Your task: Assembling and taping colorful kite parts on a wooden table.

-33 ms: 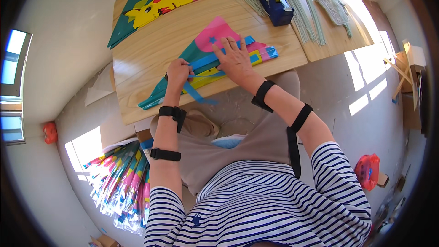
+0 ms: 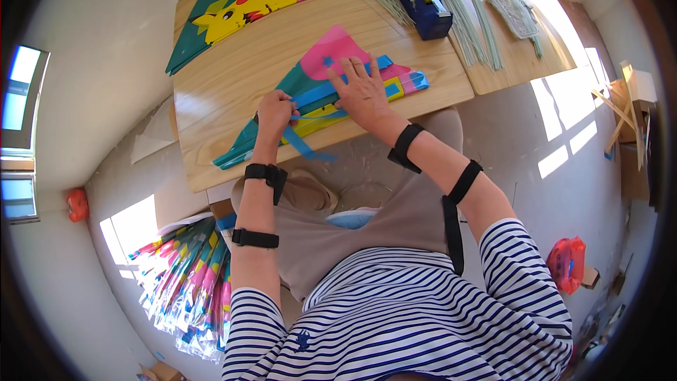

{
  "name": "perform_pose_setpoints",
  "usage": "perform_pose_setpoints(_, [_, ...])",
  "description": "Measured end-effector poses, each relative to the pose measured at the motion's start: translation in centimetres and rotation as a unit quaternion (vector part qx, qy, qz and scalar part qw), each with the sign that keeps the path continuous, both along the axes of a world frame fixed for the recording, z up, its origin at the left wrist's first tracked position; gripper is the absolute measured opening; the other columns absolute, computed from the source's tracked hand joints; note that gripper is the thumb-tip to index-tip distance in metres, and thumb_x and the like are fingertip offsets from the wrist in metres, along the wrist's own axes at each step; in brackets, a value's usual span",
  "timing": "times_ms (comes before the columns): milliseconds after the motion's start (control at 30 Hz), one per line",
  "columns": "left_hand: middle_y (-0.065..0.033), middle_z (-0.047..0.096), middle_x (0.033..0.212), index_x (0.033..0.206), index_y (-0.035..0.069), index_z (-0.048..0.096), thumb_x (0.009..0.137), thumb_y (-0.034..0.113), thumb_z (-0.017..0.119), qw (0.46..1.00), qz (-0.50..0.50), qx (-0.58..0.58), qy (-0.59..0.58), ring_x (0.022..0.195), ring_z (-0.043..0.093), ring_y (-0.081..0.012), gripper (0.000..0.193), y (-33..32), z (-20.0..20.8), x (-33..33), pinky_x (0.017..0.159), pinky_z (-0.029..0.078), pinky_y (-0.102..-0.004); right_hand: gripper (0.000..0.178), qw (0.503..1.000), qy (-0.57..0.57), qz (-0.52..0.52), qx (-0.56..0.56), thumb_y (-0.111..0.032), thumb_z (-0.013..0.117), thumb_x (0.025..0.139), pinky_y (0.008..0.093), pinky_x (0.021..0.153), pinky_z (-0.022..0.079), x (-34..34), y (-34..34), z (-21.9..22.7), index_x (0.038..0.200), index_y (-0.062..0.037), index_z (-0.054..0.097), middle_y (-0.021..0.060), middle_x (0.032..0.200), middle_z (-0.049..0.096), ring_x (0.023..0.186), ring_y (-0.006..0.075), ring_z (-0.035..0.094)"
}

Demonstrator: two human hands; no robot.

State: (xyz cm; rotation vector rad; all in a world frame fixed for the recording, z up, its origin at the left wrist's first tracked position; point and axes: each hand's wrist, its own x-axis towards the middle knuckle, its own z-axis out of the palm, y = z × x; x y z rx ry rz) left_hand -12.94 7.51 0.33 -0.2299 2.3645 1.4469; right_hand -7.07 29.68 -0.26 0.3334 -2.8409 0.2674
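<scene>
A folded kite of green, pink and yellow sheet lies slantwise near the front edge of the wooden table. Along it runs a blue ribbon, whose loose tail dangles past the table edge. My left hand is closed, pinching the ribbon at the kite's middle. Spread over the pink and yellow part, my right hand presses the kite and ribbon down with its fingers apart. Whatever lies under my right palm is hidden.
Another kite with a yellow cartoon figure lies at the far left of the table. A blue tape dispenser, thin pale sticks and a clear box are at the far right. Bagged kites are heaped at lower left.
</scene>
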Motion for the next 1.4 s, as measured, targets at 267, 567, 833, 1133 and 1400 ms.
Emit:
perform_pose_setpoints(267, [-0.0125, 0.069, 0.071, 0.098, -0.003, 0.065, 0.088, 0.001, 0.062, 1.0, 0.008, -0.001, -0.006, 0.054, 0.064, -0.0195, 0.01, 0.1, 0.3, 0.1, 0.048, 0.048, -0.0331, 0.067, 0.999, 0.021, 0.014, -0.024, -0.024, 0.085, 0.075, 0.0624, 0.124, 0.021, 0.1, 0.0, -0.2, 0.136, -0.0105, 0.061, 0.0169, 0.138, 0.054, 0.138, 0.0353, 0.047])
perform_pose_setpoints(567, [-0.0124, 0.069, 0.071, 0.099, -0.003, 0.064, 0.088, 0.003, 0.064, 1.0, 0.003, -0.001, -0.001, 0.054, 0.064, -0.0194, 0.012, 0.4, 0.4, 0.1, 0.048, 0.049, -0.0327, 0.067, 0.999, 0.04, 0.02, -0.006, -0.028, 0.086, 0.074, 0.0591, 0.124, 0.024, 0.2, 0.1, -0.4, 0.13, -0.0021, 0.061, 0.0118, 0.128, 0.057, 0.132, 0.031, 0.05])
perform_pose_setpoints(833, [-0.0123, 0.069, 0.07, 0.099, -0.004, 0.064, 0.089, 0.003, 0.064, 1.0, -0.005, -0.002, -0.001, 0.054, 0.063, -0.0185, 0.012, 0.8, 0.2, 0.1, 0.048, 0.049, -0.0322, 0.063, 0.999, 0.026, 0.01, -0.018, -0.03, 0.087, 0.071, 0.0563, 0.124, 0.026, 0.2, 0.2, -1.1, 0.123, -0.0032, 0.065, 0.0106, 0.127, 0.059, 0.131, 0.0302, 0.052])
perform_pose_setpoints(1133, [-0.0105, 0.069, 0.078, 0.097, -0.002, 0.064, 0.088, 0.001, 0.065, 0.998, -0.054, -0.005, -0.031, 0.062, 0.068, -0.0192, 0.01, -0.3, 1.4, 0.0, 0.054, 0.054, -0.0332, 0.053, 0.998, 0.05, 0.02, -0.042, -0.032, 0.087, 0.072, 0.0537, 0.121, 0.032, 0.1, 0.6, -2.1, 0.112, -0.0011, 0.071, 0.0094, 0.112, 0.062, 0.118, 0.0281, 0.058])
perform_pose_setpoints(1400, [-0.009, 0.07, 0.085, 0.097, -0.002, 0.068, 0.089, -0.001, 0.065, 0.981, -0.129, -0.085, -0.12, 0.073, 0.071, -0.0186, 0.009, -10.3, 3.4, 0.2, 0.066, 0.058, -0.0329, 0.055, 1.0, 0.021, 0.008, -0.016, -0.033, 0.086, 0.071, 0.0552, 0.123, 0.03, 0.0, 0.5, -2.0, 0.115, -0.0044, 0.069, 0.0066, 0.123, 0.061, 0.124, 0.0254, 0.057])
